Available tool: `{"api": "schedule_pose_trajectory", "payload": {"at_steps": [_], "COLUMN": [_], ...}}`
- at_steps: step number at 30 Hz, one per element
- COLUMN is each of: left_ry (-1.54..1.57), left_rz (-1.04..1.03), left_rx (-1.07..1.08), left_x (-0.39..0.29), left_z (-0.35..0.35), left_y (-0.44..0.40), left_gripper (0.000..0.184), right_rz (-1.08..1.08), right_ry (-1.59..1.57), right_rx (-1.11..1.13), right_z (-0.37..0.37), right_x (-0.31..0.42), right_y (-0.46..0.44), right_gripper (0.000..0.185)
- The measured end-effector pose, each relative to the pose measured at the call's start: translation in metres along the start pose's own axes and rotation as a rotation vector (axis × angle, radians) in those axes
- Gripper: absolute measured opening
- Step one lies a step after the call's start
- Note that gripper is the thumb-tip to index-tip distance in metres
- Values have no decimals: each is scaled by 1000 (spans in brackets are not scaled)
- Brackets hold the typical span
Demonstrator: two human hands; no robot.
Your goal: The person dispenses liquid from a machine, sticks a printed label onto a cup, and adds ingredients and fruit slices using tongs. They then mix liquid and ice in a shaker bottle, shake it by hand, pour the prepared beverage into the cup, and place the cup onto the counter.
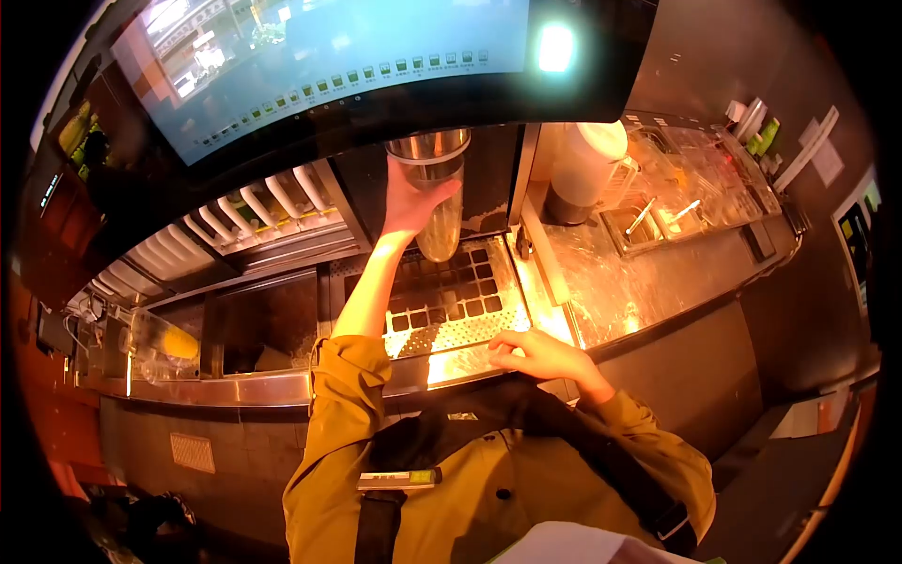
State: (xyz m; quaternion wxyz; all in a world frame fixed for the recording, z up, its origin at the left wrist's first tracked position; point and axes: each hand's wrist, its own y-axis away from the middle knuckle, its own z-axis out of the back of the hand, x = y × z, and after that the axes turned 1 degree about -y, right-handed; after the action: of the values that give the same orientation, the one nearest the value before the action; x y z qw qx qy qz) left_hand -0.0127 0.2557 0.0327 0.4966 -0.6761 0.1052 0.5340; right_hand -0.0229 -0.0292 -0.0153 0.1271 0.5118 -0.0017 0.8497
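My left hand (411,199) is closed around a tall clear shaker cup (442,226) with a shiny metal-looking top. It holds the cup beneath the screen's lower edge, above the black drain grid (460,287). What is inside the cup is hard to make out. Close to the counter's front edge, my right hand (545,357) hovers with loosely bent fingers, a gap showing between them. Nothing is visible in that hand. Under it and to its left lies a brightly lit perforated metal strip (451,329).
A large screen (366,56) hangs low over the counter. Several white curved handles (282,197) line the left. On the right stand a white jug (587,164) with a dark base and a tray of containers (658,221). A yellow-filled clear container (174,340) lies far left.
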Motion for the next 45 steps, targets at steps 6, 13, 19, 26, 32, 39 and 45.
{"api": "schedule_pose_trajectory", "payload": {"at_steps": [6,13,19,26,32,39,45], "left_ry": [-12,-92,-107,-220,-165,-311,-395], "left_rz": [21,100,86,73,76,94,-14], "left_rx": [-36,-152,-218,-300,-405,-407,-451], "left_x": [12,49,69,68,60,65,32], "left_z": [-2,-11,-25,-37,-56,-50,-82], "left_y": [5,37,64,73,68,82,158], "left_gripper": [82,109,112,112,116,111,26], "right_rz": [-29,-60,-71,-104,-10,-95,-179], "right_ry": [32,-85,-149,-134,-103,-104,-139], "right_rx": [6,65,62,-6,-85,-137,-200], "right_z": [6,1,-4,-5,-8,-11,-2], "right_x": [-8,-16,-24,-25,-26,-29,-44], "right_y": [-5,-2,1,3,10,24,58], "right_gripper": [34,34,31,27,26,26,25]}}
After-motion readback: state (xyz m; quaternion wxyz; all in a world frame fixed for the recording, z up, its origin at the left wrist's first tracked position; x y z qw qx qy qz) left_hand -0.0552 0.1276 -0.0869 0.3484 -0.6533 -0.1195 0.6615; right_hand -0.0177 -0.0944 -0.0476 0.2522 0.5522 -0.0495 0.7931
